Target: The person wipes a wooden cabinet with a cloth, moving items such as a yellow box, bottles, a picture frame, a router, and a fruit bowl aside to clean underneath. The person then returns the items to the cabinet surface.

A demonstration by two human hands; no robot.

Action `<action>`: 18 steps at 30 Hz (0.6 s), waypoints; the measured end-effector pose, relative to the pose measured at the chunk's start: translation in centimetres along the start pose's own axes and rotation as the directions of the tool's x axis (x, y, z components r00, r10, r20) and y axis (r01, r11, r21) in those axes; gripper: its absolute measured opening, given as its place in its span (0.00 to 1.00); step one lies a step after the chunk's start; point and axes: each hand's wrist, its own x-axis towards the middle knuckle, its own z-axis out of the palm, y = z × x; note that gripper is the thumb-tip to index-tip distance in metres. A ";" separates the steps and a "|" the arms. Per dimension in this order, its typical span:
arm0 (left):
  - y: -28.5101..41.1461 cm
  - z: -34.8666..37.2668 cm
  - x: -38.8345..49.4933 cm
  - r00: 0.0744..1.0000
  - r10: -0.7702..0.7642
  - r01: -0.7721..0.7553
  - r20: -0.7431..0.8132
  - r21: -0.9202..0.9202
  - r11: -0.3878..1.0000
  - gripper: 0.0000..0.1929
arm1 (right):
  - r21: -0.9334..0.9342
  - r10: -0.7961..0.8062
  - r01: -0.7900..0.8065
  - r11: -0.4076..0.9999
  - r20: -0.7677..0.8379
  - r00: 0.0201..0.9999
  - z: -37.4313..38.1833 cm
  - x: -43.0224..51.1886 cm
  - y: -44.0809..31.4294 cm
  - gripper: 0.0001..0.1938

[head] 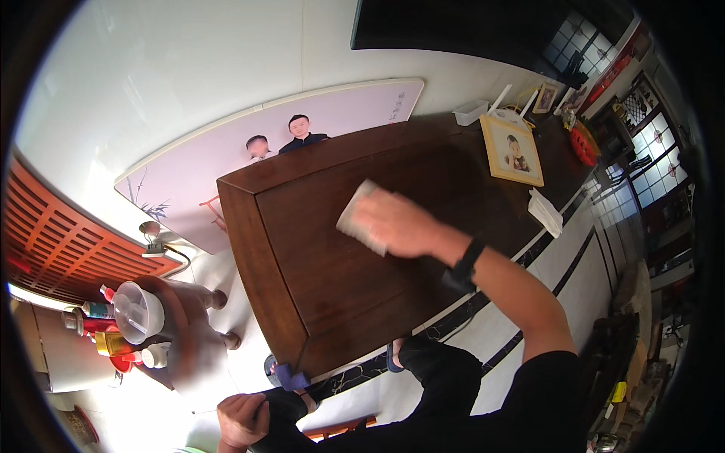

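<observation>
My right hand (pixel 392 222) presses a folded pale cloth (pixel 355 218) flat on the dark wooden cabinet top (pixel 317 272), left of its middle; the hand is slightly blurred. A black band circles that wrist. My left hand (pixel 243 419) is curled into a loose fist at the bottom, off the cabinet, near my knee; nothing shows in it. To the right on the cabinet lie a light-framed photo (pixel 512 150) and, by the front edge, a white folded tissue or cloth (pixel 545 212).
A white plastic tray (pixel 471 113), a white router (pixel 506 115) and a red dish (pixel 583 144) are towards the cabinet's far right. A large picture panel (pixel 187 170) leans behind it. At left, a stool (pixel 181 300) bears a plastic tub (pixel 139 312) and bottles.
</observation>
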 end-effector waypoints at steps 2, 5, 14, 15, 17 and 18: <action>-0.2 0.0 -0.1 1.000 0.006 -0.006 -0.027 0.008 1.000 0.04 | -0.195 0.436 -0.394 0.898 0.285 0.853 -1.9 -0.2 8.2 0.09; -0.5 -0.1 -0.4 0.998 0.002 -0.001 -0.059 0.027 1.000 0.04 | -0.571 0.670 -0.479 0.666 0.175 0.722 -1.6 1.0 12.0 0.22; -1.0 -0.1 -0.4 0.998 -0.019 0.020 -0.054 0.008 1.000 0.04 | -0.223 0.416 -0.359 0.906 0.314 0.853 -1.2 4.9 6.2 0.20; -1.0 -0.3 -0.7 0.998 -0.021 0.022 -0.060 0.012 1.000 0.04 | -0.122 0.612 -0.602 0.789 0.082 0.786 -1.9 4.7 8.1 0.17; -1.2 -0.4 -1.1 0.995 -0.017 0.020 -0.097 0.033 0.999 0.04 | -0.553 0.387 -0.380 0.742 -0.110 0.916 -1.9 5.8 9.0 0.14; -1.2 -0.3 -1.4 0.994 -0.018 0.023 -0.110 0.044 0.999 0.04 | -0.463 0.439 -0.321 0.827 0.173 0.882 -1.2 6.1 7.7 0.17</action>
